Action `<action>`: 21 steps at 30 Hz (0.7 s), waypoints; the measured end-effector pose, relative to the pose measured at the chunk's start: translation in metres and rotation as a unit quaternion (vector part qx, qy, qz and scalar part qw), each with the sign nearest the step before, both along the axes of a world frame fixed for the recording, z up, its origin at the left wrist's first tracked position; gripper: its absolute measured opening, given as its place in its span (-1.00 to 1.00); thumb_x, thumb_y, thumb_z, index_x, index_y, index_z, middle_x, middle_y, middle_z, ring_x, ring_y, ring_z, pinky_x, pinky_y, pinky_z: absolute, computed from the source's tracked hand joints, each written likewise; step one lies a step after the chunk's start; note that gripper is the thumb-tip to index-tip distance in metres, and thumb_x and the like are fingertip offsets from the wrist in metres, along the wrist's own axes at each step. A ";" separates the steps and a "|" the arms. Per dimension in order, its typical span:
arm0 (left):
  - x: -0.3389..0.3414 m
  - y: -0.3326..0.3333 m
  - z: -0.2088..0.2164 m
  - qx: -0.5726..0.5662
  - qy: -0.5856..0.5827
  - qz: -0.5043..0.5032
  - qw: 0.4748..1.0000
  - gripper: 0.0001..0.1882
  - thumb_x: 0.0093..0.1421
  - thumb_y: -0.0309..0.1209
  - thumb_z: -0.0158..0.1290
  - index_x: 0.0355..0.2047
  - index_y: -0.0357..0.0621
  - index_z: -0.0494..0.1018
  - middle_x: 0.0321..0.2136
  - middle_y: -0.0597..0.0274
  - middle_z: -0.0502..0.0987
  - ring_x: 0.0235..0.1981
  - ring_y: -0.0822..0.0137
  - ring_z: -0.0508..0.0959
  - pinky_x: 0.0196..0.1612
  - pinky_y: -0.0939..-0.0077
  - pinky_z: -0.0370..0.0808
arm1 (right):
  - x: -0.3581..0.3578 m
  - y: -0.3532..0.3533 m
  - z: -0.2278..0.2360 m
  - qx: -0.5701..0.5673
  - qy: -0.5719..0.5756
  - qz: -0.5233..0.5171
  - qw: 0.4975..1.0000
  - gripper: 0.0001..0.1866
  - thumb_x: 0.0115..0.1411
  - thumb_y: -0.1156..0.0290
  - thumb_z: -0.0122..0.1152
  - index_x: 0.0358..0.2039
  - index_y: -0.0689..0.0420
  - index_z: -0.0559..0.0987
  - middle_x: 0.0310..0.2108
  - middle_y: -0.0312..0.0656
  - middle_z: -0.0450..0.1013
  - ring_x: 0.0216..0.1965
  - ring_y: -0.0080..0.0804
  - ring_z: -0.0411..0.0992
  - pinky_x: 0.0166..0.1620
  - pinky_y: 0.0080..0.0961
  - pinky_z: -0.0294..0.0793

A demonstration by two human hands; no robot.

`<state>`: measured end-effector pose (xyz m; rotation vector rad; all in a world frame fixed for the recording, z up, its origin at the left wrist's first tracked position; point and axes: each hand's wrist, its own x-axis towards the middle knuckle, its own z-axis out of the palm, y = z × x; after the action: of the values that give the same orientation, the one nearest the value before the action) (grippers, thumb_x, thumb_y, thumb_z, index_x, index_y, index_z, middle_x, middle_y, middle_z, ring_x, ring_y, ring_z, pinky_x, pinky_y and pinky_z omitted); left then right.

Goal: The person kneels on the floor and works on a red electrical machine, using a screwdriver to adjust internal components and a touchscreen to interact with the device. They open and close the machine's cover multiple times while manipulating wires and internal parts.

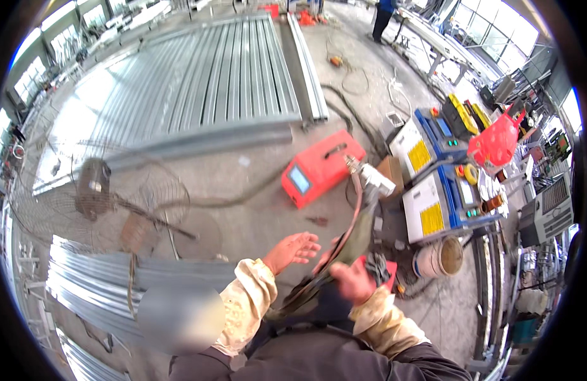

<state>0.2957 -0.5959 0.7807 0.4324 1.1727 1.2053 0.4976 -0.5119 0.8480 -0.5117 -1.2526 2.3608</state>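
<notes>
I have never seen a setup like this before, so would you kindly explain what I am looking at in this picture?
There is no robot here: a person works bare-handed, and a wide camera on their head looks down, which bends straight edges.

The left hand is open and holds nothing. The right hand is blurred, so I cannot tell whether it grips anything. Between them runs what looks like a dark cable bundle.

On the floor ahead sits a red box with a small screen. Long metal strips lie beyond it to the left; a bucket stands to the right.
</notes>
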 end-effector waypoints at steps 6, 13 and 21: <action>-0.077 0.122 -0.022 -0.074 0.049 0.029 0.996 -0.43 0.34 0.07 0.08 0.06 -0.18 0.42 -0.22 0.21 0.56 -0.31 0.39 0.58 -0.25 0.39 0.56 | -0.061 0.036 -0.106 0.066 -0.104 0.293 0.948 -0.57 0.36 0.30 0.29 0.15 0.22 0.49 -0.10 -0.32 0.55 -0.09 -0.58 0.44 0.03 -0.47 0.48; -0.093 0.126 -0.126 -0.190 0.228 0.310 0.903 -0.53 0.10 -0.41 0.26 0.00 -0.32 0.41 -0.20 0.14 0.58 -0.24 0.33 0.57 -0.12 0.38 0.53 | -0.118 0.147 -0.189 0.003 -0.015 0.490 0.872 -0.30 0.30 0.30 0.35 0.34 0.20 0.26 0.17 -0.14 0.42 0.08 -0.38 0.41 0.14 -0.28 0.45; -0.113 0.244 -0.147 -0.125 0.330 0.419 0.837 -0.41 0.15 -0.48 0.25 0.15 -0.32 0.28 -0.15 0.06 0.55 -0.20 0.24 0.58 -0.07 0.33 0.53 | -0.176 0.326 -0.219 -0.060 -0.222 0.350 0.908 -0.15 0.39 -0.10 0.13 0.44 0.22 0.13 0.24 -0.10 0.38 0.24 -0.32 0.34 0.15 -0.30 0.40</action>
<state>0.1824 -0.3517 0.6335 0.1059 2.2415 1.6654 0.3213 -0.1860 0.6291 -0.7721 -1.7203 3.0464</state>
